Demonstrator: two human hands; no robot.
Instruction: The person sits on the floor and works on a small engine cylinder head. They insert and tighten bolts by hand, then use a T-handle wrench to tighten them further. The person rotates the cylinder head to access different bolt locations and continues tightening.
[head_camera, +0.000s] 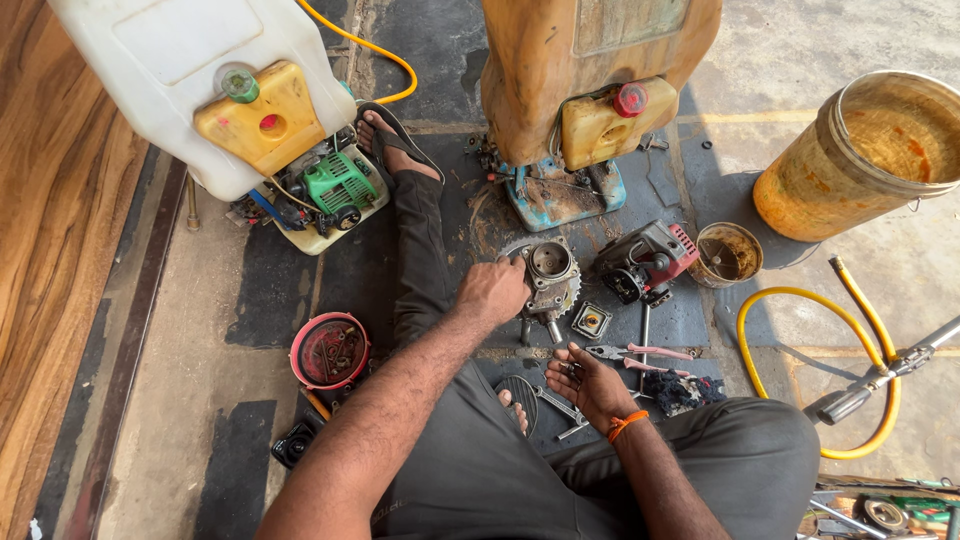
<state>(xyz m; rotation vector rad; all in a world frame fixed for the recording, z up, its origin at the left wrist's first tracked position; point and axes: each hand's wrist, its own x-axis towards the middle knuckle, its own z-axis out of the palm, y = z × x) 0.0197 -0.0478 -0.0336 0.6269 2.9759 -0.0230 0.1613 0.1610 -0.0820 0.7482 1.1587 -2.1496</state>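
I sit on the floor with my legs out in front. My left hand grips the side of a grey metal engine block with a round cylinder bore, standing on the floor. My right hand hovers palm-up just above my knee, fingers curled around some small dark parts that I cannot make out. Pink-handled pliers lie right beside that hand. A small square metal part lies between the block and the pliers.
A red engine part and a small dirty cup sit to the right. Two sprayer tanks, an orange bucket, a yellow hose and a red bowl of bolts surround me.
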